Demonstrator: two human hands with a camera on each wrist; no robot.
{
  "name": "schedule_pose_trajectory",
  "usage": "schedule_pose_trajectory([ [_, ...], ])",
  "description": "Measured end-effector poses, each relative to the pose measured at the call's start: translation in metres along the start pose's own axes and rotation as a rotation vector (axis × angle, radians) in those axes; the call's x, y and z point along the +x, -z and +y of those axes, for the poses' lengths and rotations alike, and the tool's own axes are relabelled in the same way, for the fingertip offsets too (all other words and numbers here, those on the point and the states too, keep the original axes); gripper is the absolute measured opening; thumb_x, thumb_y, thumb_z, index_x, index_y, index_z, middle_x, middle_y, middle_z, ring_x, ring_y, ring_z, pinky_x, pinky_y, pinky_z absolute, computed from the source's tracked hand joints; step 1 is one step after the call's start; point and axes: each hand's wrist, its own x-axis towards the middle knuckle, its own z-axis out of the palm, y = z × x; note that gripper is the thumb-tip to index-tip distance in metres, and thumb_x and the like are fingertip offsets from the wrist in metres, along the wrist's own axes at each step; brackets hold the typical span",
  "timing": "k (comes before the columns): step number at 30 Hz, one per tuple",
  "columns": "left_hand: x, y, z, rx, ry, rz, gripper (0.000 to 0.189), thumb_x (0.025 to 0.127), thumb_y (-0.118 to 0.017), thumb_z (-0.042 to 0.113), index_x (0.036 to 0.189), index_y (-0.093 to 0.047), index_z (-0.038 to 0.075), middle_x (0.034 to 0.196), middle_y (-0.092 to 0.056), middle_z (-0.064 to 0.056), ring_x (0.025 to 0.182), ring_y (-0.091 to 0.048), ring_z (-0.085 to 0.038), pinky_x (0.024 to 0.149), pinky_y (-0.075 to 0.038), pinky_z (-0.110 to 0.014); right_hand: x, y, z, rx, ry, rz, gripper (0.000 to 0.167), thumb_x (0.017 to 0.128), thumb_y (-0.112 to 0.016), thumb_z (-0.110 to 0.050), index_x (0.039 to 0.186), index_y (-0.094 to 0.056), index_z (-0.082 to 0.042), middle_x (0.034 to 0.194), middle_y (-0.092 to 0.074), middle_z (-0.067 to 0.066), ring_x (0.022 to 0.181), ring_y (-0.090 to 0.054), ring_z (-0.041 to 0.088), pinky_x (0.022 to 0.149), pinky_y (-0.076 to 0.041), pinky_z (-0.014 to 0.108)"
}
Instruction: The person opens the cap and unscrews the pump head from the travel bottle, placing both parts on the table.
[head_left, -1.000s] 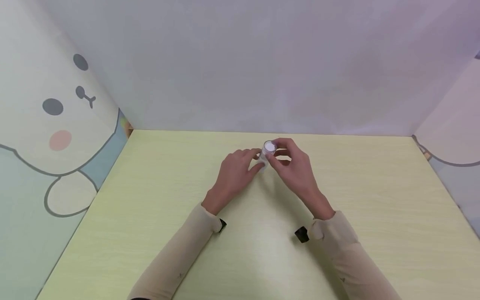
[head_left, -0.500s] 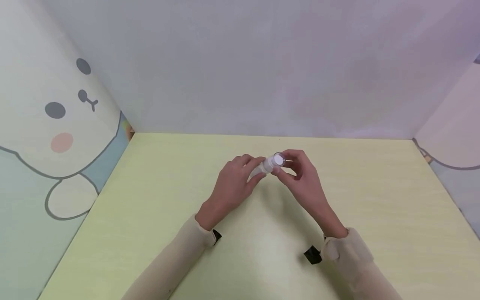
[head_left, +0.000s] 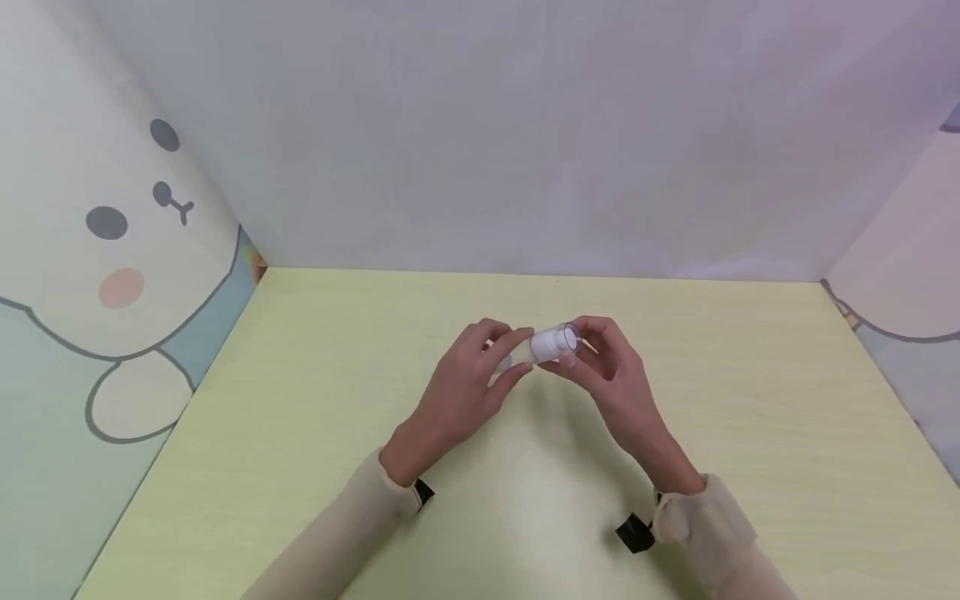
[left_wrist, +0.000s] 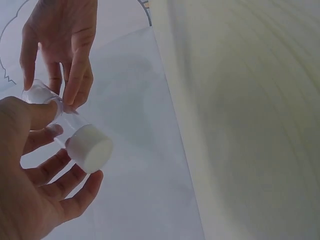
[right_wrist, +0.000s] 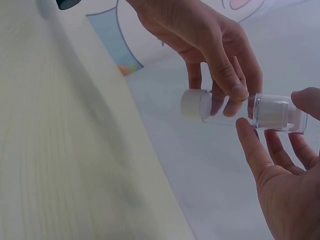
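Observation:
A small clear bottle (head_left: 546, 344) lies almost level in the air between both hands, above the table. Its see-through cap (right_wrist: 280, 113) covers a white fitting and points to the right; the opposite end (left_wrist: 91, 149) is solid white. With thumb and fingers, my left hand (head_left: 463, 383) grips the clear middle of the bottle. My right hand (head_left: 621, 383) holds the capped end between thumb and fingers. The clear body looks to contain nothing coloured. In the head view, the left fingers partly hide the white end.
Under the hands is a pale yellow wood-grain table (head_left: 315, 350). A plain grey-white wall panel (head_left: 480, 142) rises at its back edge, and cartoon-printed panels (head_left: 135, 333) flank it. Small black devices (head_left: 636, 533) sit at the sleeve cuffs.
From standing steeply with its cap up, the bottle has been tipped nearly level, cap to the right. Both hands have come slightly nearer the body, still holding it.

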Motion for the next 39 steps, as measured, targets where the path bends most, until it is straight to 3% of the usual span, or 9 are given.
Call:
schedule_pose_trajectory([
  [5,-0.002,0.007,0.006,-0.038,-0.037,0.036,0.042,0.097,-0.077,0.023,0.136,-0.067,0.013,0.119,-0.065,-0.006,0.102,-0.063,-0.02,0.082,-0.057,-0.03,-0.004,-0.002,-0.003,0.053,0.036,-0.033,0.03,0.104,-0.054,0.003,0.132,-0.05,-0.007,0.127,-0.054,0.005,0.121,-0.065,0.017,0.103,-0.057,0.042],
  [11,-0.005,0.012,0.012,-0.035,-0.11,0.082,0.043,0.094,-0.08,0.022,0.133,-0.068,0.01,0.116,-0.068,-0.007,0.094,-0.063,-0.017,0.077,-0.057,-0.026,-0.011,-0.003,-0.012,0.017,0.065,-0.048,0.039,0.101,-0.057,0.008,0.138,-0.05,-0.005,0.13,-0.052,0.004,0.122,-0.064,0.018,0.101,-0.059,0.04],
  [20,-0.008,0.015,0.018,-0.002,-0.173,0.09,0.041,0.093,-0.081,0.024,0.129,-0.069,0.011,0.113,-0.064,-0.006,0.097,-0.061,-0.018,0.078,-0.056,-0.025,-0.02,-0.007,-0.019,-0.107,0.062,-0.032,0.047,0.093,-0.066,0.013,0.135,-0.05,-0.002,0.129,-0.055,0.004,0.112,-0.062,0.016,0.091,-0.06,0.022],
  [29,-0.01,0.021,0.025,0.04,-0.152,0.112,0.041,0.091,-0.082,0.024,0.129,-0.069,0.013,0.114,-0.062,-0.008,0.096,-0.059,-0.021,0.079,-0.056,-0.028,-0.025,-0.018,-0.023,-0.147,0.131,0.039,0.047,0.091,-0.068,0.016,0.133,-0.047,0.009,0.126,-0.058,0.002,0.107,-0.06,0.016,0.093,-0.059,0.021],
  [39,-0.009,0.028,0.027,0.077,-0.168,0.117,0.04,0.092,-0.082,0.026,0.128,-0.069,0.012,0.112,-0.062,-0.009,0.091,-0.056,-0.023,0.078,-0.057,-0.029,-0.03,-0.03,-0.025,-0.188,0.182,0.166,0.053,0.085,-0.072,0.019,0.133,-0.052,0.009,0.125,-0.057,0.004,0.106,-0.065,0.016,0.094,-0.06,0.023],
])
